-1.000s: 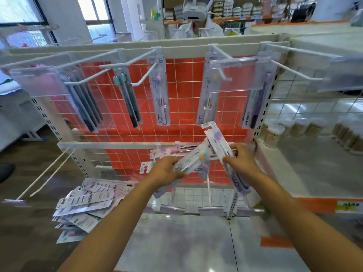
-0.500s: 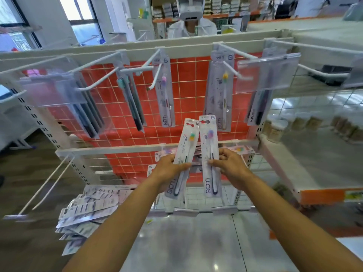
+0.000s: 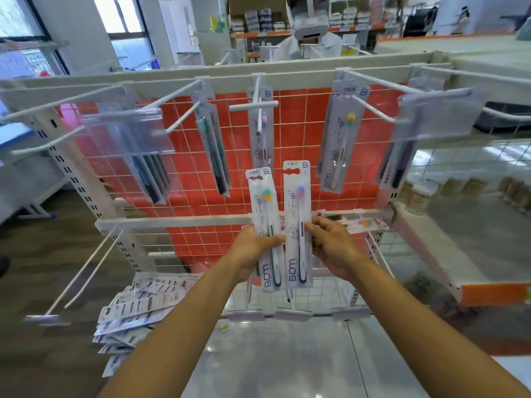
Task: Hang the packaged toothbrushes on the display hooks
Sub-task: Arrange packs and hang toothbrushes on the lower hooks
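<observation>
Two packaged toothbrushes stand upright side by side in front of the rack. My left hand (image 3: 253, 248) grips the left pack (image 3: 265, 208), whose brush has a green and yellow head. My right hand (image 3: 333, 245) pinches the right pack (image 3: 297, 208), with a purple-headed brush. Straight above them a white display hook (image 3: 260, 107) juts toward me with one pack (image 3: 263, 133) hanging on it. Another hook (image 3: 370, 101) to the right carries a yellow-headed pack (image 3: 342, 139). Both held packs are below the hooks, apart from them.
More hooks (image 3: 181, 122) with dark toothbrush packs (image 3: 214, 156) and clear price holders (image 3: 129, 133) fill the left of the red grid panel (image 3: 298, 133). A heap of packs (image 3: 140, 305) lies low on the left. Jars (image 3: 419, 193) stand on the right shelf. A person (image 3: 310, 38) stands behind the rack.
Both hands turned the two packs from a crossed, tilted hold to upright and side by side, and raised them toward the upper hooks. The camera tilted upward.
</observation>
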Motion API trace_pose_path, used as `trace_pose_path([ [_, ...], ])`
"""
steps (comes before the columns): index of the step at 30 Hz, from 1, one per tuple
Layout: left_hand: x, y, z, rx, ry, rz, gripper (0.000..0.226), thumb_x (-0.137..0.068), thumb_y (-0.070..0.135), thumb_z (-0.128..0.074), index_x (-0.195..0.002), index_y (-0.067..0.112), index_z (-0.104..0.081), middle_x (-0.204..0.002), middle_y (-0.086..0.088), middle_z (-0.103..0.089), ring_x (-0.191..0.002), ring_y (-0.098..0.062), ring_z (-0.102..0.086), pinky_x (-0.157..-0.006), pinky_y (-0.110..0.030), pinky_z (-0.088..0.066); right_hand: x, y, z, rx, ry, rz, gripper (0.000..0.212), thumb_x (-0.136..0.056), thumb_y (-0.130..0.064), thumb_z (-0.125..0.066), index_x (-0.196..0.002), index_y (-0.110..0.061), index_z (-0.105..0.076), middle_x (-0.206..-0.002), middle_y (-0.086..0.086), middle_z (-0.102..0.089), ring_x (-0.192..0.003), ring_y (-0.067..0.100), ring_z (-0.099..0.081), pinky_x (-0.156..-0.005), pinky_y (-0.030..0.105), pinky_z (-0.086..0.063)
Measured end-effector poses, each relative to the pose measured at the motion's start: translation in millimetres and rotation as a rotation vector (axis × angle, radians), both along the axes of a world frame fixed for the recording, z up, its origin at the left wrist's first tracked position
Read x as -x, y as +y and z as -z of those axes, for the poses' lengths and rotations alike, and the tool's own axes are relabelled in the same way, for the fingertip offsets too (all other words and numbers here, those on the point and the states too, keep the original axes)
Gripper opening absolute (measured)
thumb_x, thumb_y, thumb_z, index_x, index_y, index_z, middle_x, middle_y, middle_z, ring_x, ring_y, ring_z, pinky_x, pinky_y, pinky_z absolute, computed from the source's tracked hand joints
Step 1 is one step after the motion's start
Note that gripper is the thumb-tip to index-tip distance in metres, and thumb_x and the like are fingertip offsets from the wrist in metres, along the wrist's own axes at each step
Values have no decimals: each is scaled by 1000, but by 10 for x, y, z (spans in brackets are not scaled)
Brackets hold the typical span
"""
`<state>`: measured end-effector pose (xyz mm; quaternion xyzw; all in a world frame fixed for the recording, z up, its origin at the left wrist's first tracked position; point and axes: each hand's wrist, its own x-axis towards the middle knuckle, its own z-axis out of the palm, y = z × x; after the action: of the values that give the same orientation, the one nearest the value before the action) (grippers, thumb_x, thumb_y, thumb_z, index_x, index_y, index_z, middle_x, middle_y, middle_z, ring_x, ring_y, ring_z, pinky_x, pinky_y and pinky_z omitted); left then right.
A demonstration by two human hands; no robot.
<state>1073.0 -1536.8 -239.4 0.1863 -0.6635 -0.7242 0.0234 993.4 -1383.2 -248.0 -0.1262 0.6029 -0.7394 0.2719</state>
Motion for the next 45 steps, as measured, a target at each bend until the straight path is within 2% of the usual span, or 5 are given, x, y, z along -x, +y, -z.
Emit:
trace_pose_path([
  [9, -88, -225, 13, 74, -14, -54, 32, -82, 0, -71, -113, 7, -67, -101, -9, -75, -90, -23, -72, -75, -34, -59, -152, -240, 1, 25, -5, -44, 23, -100, -10, -45, -102, -11, -67, -89, 5, -74, -80, 19, -70, -76, 34, -58],
  [25, -323, -465, 64, -20, 8, -64, 27, -88, 2, -65, -114, 9, -64, -103, -13, -74, -92, -28, -72, -78, -41, -60, -373, -534, 0, -21, -70, -71, 18, -97, -12, -52, -108, -8, -66, -104, 9, -73, -89, 21, -71, -65, 26, -55],
  [31, -455, -625, 83, -67, 26, -58, 23, -94, 23, -62, -114, 12, -64, -104, -13, -74, -95, -30, -72, -85, -46, -58, -516, -706, -12, -36, -64, -49, 18, -97, -11, -52, -108, -6, -66, -96, 8, -73, -80, 18, -69, -61, 26, -55],
  [36, -552, -767, 94, -40, 8, -46, 25, -91, 19, -65, -115, 11, -63, -101, -13, -74, -92, -30, -72, -81, -45, -59, -632, -839, -31, -51, -62, -43, 17, -99, -12, -50, -99, -11, -66, -81, 1, -73, -71, 14, -70, -60, 26, -54],
  [45, -705, -1008, 100, -43, 4, -54, 19, -98, 17, -55, -114, 11, -62, -105, -16, -73, -100, -33, -69, -93, -52, -53, -819, -1099, -4, -56, -47, -11, 19, -99, -15, -51, -91, -16, -68, -76, 1, -71, -68, 15, -64, -64, 31, -49],
])
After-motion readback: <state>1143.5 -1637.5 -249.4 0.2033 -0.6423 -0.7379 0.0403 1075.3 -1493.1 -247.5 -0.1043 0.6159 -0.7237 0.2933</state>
